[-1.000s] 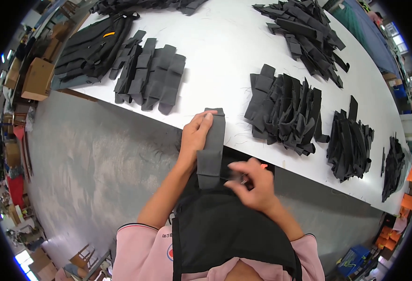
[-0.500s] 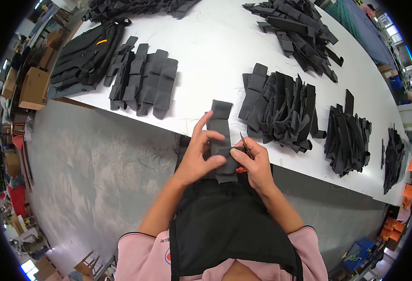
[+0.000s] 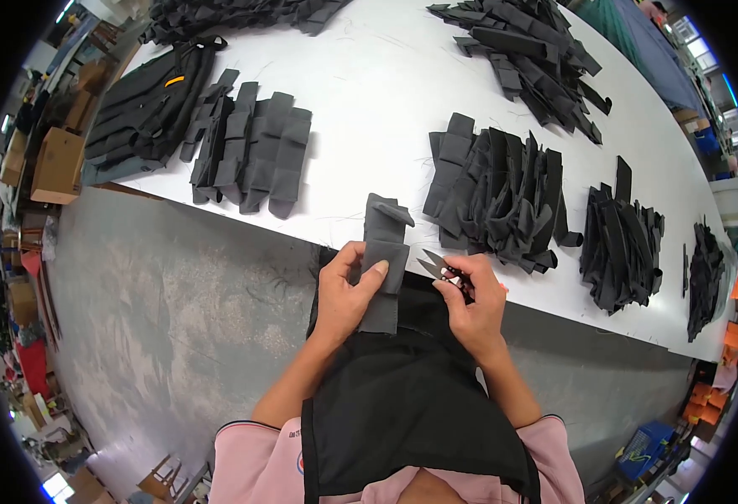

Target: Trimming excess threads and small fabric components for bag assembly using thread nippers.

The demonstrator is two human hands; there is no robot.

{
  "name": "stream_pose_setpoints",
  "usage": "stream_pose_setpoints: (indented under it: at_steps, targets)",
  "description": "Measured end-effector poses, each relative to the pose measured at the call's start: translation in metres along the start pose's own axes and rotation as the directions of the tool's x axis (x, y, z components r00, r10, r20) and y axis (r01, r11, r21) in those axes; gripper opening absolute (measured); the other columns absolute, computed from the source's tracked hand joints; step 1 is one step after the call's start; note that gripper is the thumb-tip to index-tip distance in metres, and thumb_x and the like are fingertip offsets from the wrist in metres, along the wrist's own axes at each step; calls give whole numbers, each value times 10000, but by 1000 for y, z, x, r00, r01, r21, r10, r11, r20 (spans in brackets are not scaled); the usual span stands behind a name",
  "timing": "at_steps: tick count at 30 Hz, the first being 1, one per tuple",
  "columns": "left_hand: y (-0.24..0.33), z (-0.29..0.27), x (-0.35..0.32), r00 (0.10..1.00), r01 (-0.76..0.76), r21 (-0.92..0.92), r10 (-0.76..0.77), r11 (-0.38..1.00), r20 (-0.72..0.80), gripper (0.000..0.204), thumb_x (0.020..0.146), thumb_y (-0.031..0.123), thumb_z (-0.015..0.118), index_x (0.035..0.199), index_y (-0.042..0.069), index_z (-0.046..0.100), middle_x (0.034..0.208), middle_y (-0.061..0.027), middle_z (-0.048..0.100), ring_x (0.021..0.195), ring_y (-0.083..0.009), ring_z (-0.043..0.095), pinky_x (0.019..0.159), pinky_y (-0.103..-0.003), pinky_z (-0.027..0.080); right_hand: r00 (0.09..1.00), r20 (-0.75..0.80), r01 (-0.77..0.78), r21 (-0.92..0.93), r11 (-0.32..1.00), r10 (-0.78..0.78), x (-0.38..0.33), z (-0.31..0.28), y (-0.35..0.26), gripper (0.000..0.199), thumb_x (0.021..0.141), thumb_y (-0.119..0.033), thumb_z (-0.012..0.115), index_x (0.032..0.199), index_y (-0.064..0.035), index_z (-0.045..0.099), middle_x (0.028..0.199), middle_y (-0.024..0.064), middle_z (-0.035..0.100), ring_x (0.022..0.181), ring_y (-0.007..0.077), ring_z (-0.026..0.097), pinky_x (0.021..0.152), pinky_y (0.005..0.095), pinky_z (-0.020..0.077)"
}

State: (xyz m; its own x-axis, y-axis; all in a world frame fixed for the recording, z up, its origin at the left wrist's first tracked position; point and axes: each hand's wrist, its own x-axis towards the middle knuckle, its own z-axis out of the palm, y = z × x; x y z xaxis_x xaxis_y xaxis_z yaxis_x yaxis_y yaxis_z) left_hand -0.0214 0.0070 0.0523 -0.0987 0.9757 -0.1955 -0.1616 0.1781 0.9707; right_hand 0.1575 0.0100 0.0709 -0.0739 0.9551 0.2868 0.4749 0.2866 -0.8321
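Note:
My left hand (image 3: 345, 292) grips a dark grey fabric piece (image 3: 383, 252) at the near edge of the white table (image 3: 386, 92), thumb pressed on its front. My right hand (image 3: 472, 301) holds small thread snips (image 3: 433, 264), the metal blades pointing left toward the fabric piece's right edge. A black apron (image 3: 403, 403) hangs down my front below both hands.
Stacks of dark grey fabric pieces lie on the table: one on the left (image 3: 251, 143), one in the middle (image 3: 495, 197), more to the right (image 3: 621, 244) and far back (image 3: 520, 50). A black bag (image 3: 146, 109) sits at the left end. Cardboard boxes (image 3: 54, 164) stand on the grey floor.
The fabric piece has come down from the table edge toward my body. My right hand has come up beside it with the snips, blades now pointing at the piece.

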Motion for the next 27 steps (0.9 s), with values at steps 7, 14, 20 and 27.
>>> stream_pose_setpoints:
  at_steps: [7,14,20,27]
  targets:
    - [6,4,-5,999,27,15,-27,1000,27,155,838,85,607,960,-9,595,823,2,605,750,-48,525,693,-208,432,993,34,116,-74,990,-114,12,6,-3,217,729,-52,705,919,-38,601,744,79,569,577,211,572,507,291,437]
    - [1,2,-4,999,32,46,-32,998,14,153,821,82,624,932,-22,601,826,-11,597,761,-61,524,699,-218,425,988,19,156,-115,981,-155,6,4,-5,187,742,-52,693,906,-33,605,743,82,582,577,244,568,523,303,436]
    - [2,4,-4,1000,12,49,-13,999,25,172,811,83,632,941,-27,603,819,-19,582,752,-70,515,689,-226,419,989,41,145,-98,984,-142,10,8,-2,183,742,-40,693,903,-32,608,728,81,580,560,220,563,518,291,437]
    - [-2,2,-6,1000,-3,148,4,989,-7,207,784,105,664,937,-24,610,785,-48,556,716,-99,508,655,-239,410,992,-4,123,-17,992,-123,12,8,-7,187,736,-19,696,906,-35,620,794,77,571,567,182,560,502,274,447]
